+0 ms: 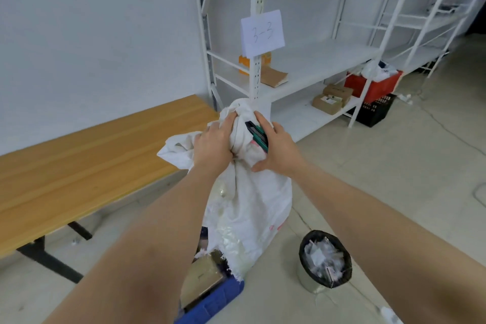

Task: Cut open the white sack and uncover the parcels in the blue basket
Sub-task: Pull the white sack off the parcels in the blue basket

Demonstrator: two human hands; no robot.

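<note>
Above blue basket [221,297], left hand [211,146] grips bunched white sack [249,205] top; right hand [278,150] holds green utility knife [256,134] against sack; open floor right.

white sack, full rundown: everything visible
The white sack looks like woven plastic with faint red print low on its right side. It hangs upright, bunched at the top, over the blue basket. Its bottom edge is frayed and open. The left hand grips the gathered neck; the right hand presses against it while holding a green-black cutter.
</note>
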